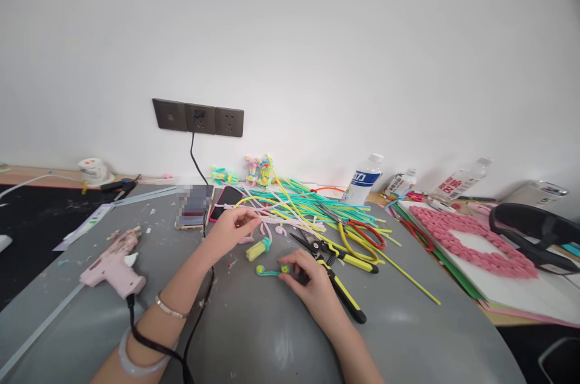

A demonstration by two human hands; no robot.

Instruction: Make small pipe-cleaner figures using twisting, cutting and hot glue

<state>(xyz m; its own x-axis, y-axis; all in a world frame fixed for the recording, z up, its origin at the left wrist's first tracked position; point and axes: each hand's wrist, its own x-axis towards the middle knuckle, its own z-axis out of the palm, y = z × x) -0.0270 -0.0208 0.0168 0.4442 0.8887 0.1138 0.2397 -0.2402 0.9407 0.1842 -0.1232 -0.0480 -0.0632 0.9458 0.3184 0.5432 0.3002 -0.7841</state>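
Note:
My left hand [233, 227] rests on the grey table [254, 336] with its fingers pinched on the end of a pale pink pipe cleaner [267, 228]. Just below it lies a small yellow and green rolled piece [258, 249]. My right hand [306, 278] presses its fingertips on a teal pipe cleaner with coiled yellow-green ends [270, 271]. Black and yellow pliers [333, 266] lie under and beside my right hand.
A heap of green, yellow and pink pipe cleaners [312, 206] spreads behind the hands, with red-handled scissors [362, 230]. A pink glue gun [115, 263] lies left, its black cord crossing my left forearm. Two phones [196, 206], bottles [362, 180], a pink heart board [471, 239].

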